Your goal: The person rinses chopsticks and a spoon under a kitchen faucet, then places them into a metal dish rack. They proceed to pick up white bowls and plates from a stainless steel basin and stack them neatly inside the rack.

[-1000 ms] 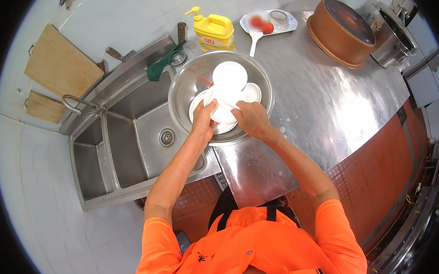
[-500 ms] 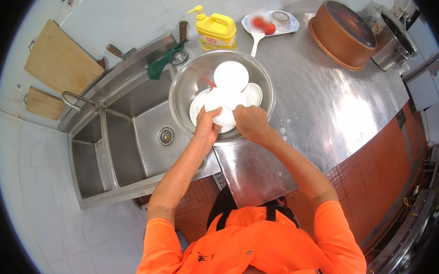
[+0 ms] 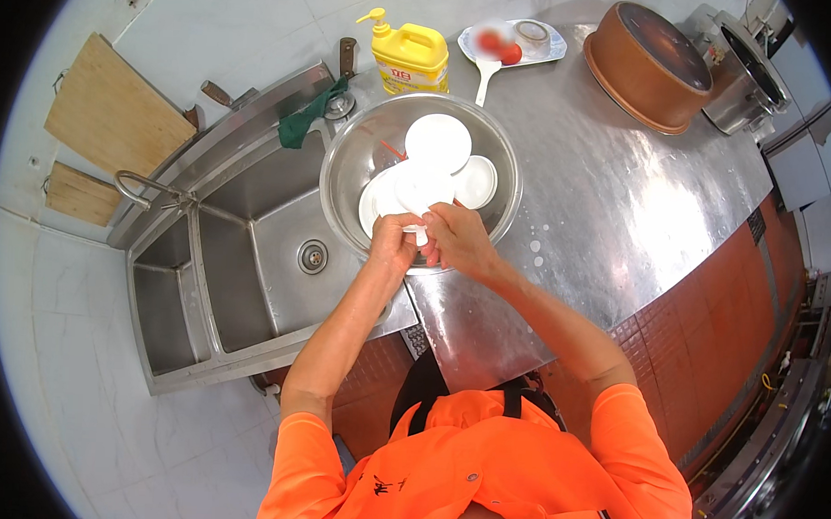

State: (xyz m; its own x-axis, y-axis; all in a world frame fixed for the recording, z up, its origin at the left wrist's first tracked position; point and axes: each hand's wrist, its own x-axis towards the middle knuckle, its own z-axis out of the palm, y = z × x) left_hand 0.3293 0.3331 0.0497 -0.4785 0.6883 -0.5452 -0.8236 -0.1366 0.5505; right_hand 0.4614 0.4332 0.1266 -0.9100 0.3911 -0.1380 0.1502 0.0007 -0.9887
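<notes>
A wide steel basin (image 3: 505,161) holds several white dishes: a round one (image 3: 438,142) at the far side, a small plate (image 3: 475,181) at the right, and others overlapping at the left. Over the basin's near side my left hand (image 3: 397,237) and my right hand (image 3: 460,237) meet, fingers closed. Between them is a white piece of tableware (image 3: 422,237); its narrow end shows below the fingertips. Glare blends the rest with the dishes behind, so its exact kind is unclear. A thin red strip (image 3: 393,150) lies inside the basin, left of the round dish.
Left of the basin is a steel sink (image 3: 247,289) with a faucet (image 3: 145,192) and a green cloth (image 3: 301,125) on its edge. Behind stand a yellow pump jug (image 3: 411,55) and a tray (image 3: 555,48) with red items; a white paddle (image 3: 484,82) leans there. A brown pot (image 3: 641,79) sits at right.
My right hand has moved a little left and down, closer to my left hand. The white piece between them has turned, and its narrow end now points toward me.
</notes>
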